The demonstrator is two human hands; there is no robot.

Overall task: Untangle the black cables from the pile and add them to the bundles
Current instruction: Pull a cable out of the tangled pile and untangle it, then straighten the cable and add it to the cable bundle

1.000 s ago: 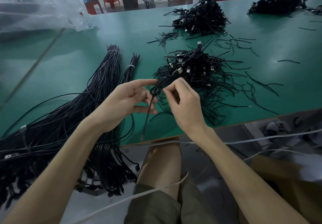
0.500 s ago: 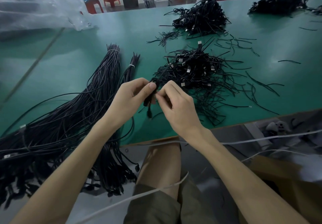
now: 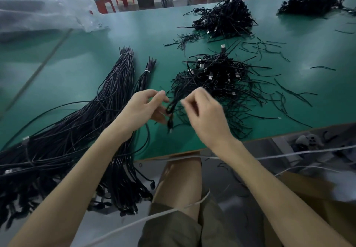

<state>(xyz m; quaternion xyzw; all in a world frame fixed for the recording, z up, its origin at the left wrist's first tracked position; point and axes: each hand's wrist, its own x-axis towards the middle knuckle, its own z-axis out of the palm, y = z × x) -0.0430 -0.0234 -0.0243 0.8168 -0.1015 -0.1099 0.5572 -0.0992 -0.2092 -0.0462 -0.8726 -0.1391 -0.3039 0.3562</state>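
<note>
Cable (image 3: 174,100): one black strand, looped, between both hands above the table's (image 3: 81,62) near edge. From the loop it runs up into the pile (image 3: 217,75); its plug end dangles below.

Left hand (image 3: 143,109): thumb and forefinger curved, tips apart; lower fingers curled onto the loop.

Right hand (image 3: 205,116): motion-blurred, fingers curled, forefinger tip just beside the strand. Whether it grips, cannot tell.

Bundles: big one (image 3: 115,87) and thin one (image 3: 146,72) lie side by side left of the hands, each tied near its far end, near ends hanging off the table.

Beyond: loose ties (image 3: 289,92) right of the pile, two more heaps (image 3: 225,17) (image 3: 314,2) far back, plastic bag (image 3: 44,10) at far left.
</note>
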